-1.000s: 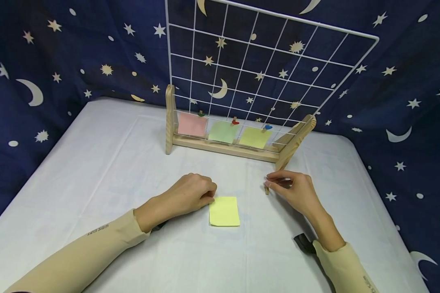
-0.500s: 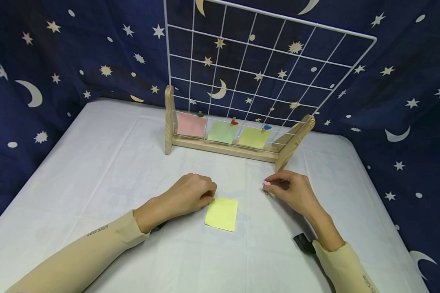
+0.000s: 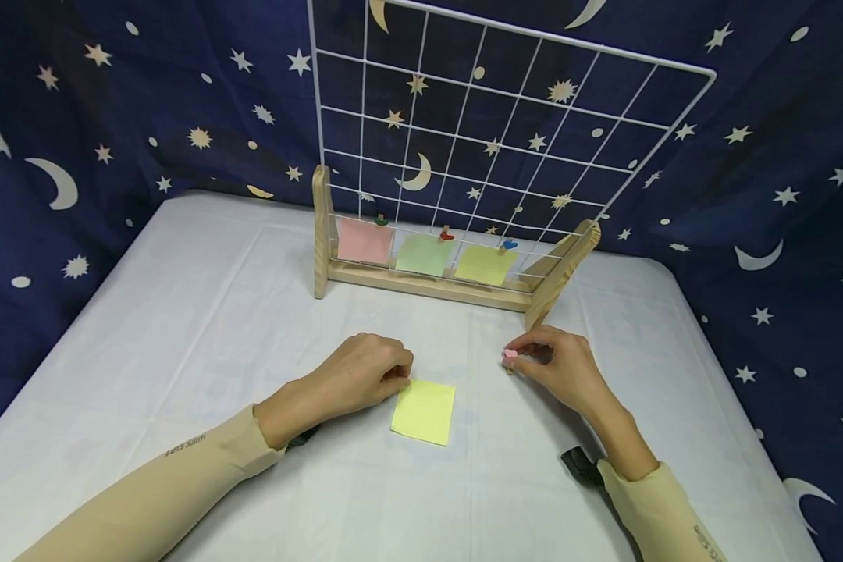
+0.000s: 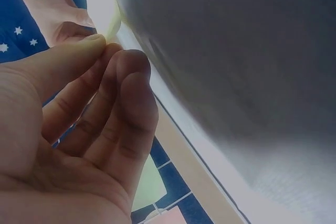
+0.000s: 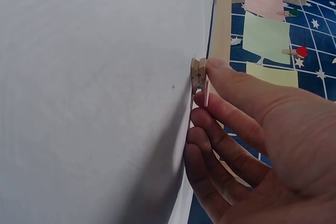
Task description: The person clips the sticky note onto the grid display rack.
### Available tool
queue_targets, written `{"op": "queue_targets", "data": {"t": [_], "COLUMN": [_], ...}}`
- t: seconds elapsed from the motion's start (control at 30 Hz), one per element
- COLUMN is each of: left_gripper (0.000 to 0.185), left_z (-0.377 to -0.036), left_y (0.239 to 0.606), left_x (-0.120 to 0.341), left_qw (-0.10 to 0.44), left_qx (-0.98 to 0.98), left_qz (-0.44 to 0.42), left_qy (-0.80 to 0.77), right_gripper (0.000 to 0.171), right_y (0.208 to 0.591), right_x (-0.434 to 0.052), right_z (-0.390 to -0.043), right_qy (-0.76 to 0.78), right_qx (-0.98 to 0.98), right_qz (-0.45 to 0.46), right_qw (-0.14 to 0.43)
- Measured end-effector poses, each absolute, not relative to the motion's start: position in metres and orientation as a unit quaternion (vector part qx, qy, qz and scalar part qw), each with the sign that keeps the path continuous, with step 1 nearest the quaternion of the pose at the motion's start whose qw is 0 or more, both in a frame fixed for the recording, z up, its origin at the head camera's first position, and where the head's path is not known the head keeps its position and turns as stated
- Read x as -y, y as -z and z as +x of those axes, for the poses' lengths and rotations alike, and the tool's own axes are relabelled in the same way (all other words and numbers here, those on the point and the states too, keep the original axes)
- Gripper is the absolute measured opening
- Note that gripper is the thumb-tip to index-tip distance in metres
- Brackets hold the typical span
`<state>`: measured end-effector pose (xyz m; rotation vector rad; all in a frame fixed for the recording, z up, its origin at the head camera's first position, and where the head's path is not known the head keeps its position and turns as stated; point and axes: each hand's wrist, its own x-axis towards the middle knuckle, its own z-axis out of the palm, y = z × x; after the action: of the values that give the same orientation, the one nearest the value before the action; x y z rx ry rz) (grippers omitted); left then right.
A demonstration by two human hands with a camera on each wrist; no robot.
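- A yellow note (image 3: 424, 411) is lying flat on the tabletop (image 3: 204, 328), its long axis tilting slightly right going away.
- The left hand (image 3: 365, 375), knuckles up, is pinching its near-left corner.
- The right hand (image 3: 555, 363) is pinching a small clothespin (image 5: 198, 75) standing against the tabletop.

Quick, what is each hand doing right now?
Left hand: pinching the edge of the loose yellow paper note.
Right hand: pinching a small wooden clothespin with a pink top.

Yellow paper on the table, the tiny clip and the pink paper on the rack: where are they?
yellow paper (image 3: 424, 411), head view, its middle.
tiny clip (image 5: 198, 75), right wrist view, its wooden body.
pink paper (image 3: 364, 240), head view, its middle.
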<state>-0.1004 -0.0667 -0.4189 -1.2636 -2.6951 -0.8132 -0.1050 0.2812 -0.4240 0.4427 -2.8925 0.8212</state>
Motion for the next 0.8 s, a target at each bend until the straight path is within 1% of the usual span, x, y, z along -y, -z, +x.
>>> {"op": "queue_targets", "data": {"t": [0.3,0.67,0.8], "left_gripper": [0.022,0.018,0.019], "left_z": [-0.1014,-0.1013,-0.1015], "left_y": [0.4185,0.4204,0.4202], "left_x": [0.0669,0.0675,0.0674], "left_qw": [0.033,0.042,0.049], "left_qx": [0.87,0.866,0.865], "left_qz": [-0.411,-0.402,-0.401], "left_qy": [0.27,0.294,0.299], "right_gripper": [0.016,0.012,0.015], "right_y": [0.4242,0.4208,0.4197], "right_x": [-0.2822,-0.2806,-0.2804], "right_z": [-0.1067,-0.1056,-0.1057], "right_qy": [-0.275,-0.292,-0.317], "right_qx": [0.95,0.948,0.939], "right_qz": [0.141,0.125,0.13], "right_qw": [0.048,0.026,0.024]}}
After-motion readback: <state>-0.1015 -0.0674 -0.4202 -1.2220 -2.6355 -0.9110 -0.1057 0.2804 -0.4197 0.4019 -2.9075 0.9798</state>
